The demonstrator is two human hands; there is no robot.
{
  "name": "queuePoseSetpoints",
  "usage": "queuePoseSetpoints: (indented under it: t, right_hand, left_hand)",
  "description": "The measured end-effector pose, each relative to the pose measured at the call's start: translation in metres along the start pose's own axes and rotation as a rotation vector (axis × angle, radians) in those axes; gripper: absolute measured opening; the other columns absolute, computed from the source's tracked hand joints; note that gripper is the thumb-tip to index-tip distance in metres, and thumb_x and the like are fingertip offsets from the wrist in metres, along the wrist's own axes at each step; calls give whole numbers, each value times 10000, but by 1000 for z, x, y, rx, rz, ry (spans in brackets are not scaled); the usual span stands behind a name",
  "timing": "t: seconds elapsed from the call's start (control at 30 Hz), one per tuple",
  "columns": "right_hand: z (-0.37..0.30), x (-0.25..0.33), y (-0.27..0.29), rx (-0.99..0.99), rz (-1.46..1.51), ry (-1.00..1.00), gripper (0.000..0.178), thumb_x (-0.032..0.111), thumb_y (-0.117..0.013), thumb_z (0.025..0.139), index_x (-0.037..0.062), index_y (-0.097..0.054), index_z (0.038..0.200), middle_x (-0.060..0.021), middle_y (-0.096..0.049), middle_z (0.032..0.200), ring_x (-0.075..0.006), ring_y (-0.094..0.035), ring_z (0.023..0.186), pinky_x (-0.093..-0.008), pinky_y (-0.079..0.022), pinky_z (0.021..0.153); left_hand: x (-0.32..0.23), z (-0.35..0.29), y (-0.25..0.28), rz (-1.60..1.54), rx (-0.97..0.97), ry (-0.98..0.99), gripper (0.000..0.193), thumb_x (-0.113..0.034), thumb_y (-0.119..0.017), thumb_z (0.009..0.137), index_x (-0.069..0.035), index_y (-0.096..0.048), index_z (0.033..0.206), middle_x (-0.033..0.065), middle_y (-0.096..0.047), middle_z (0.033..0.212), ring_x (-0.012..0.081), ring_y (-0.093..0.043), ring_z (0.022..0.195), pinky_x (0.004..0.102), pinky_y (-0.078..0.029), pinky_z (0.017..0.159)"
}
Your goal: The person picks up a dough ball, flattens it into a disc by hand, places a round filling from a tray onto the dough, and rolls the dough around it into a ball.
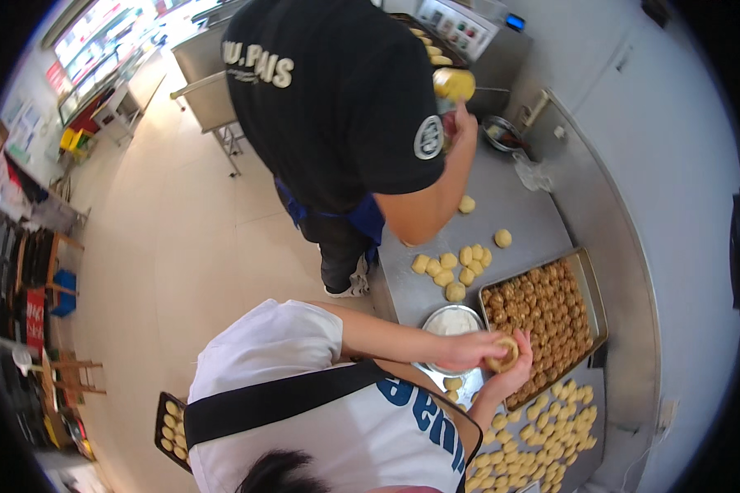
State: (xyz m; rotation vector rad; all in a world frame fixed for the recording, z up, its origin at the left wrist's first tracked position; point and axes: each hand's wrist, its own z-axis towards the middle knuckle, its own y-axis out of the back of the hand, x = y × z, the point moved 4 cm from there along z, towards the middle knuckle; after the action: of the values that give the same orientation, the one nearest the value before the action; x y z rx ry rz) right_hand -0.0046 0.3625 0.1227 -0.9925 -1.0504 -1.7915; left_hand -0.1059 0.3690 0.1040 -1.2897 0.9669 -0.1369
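Both my hands are around a yellow dough piece shaped like a small cup, held over the near edge of the tray. My left hand reaches in from above, its fingers pressed to the dough's rim. My right hand cups it from beneath, fingers curled round its far side. Whether filling lies inside the dough I cannot tell. A metal bowl of white flour sits beside my left wrist. Brown filling balls cover most of a metal tray just past my hands.
Many small dough pieces are spread on the steel table by my right arm. Rounded dough balls lie past the bowl. A co-worker in a black shirt stands at my left, holding a yellow-filled container. A wall bounds the table.
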Motion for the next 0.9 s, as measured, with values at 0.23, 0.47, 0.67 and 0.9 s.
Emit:
queuePoseSetpoints:
  t: [0.23,0.47,0.67,0.9]
  right_hand:
    - [0,8,-31,-249,229,18,337,157,-370,952,-29,-649,985,-158,-674,1026,-350,-598,1084,-439,-392,1030]
    - [-6,20,-27,37,-47,238,249,136,-459,902,-4,-665,889,-144,-698,1032,-352,-585,1171,-469,-322,1084]
    - [-9,14,-27,-300,96,35,295,158,-393,944,-13,-633,921,-181,-638,1097,-304,-602,1054,-409,-418,990]
    - [-3,41,-14,-37,-131,343,230,102,-467,863,31,-685,853,-101,-702,955,-291,-629,1115,-465,-374,1045]
  left_hand:
    - [-20,-20,-10,257,-111,-148,406,-150,-449,1008,-67,-371,1398,51,-525,1202,122,-499,1111,258,-421,948]
    - [-16,-19,14,675,-138,-440,362,-71,-408,983,-11,-396,1340,77,-521,1224,137,-495,1138,274,-406,986]
    - [-14,-20,15,656,-88,-416,626,-68,-445,963,-38,-175,1528,113,-403,1416,191,-349,1351,323,-304,1105]
    - [-8,-27,17,529,-147,-98,462,-73,-410,969,-6,-327,1418,94,-468,1334,165,-481,1219,302,-394,1026]
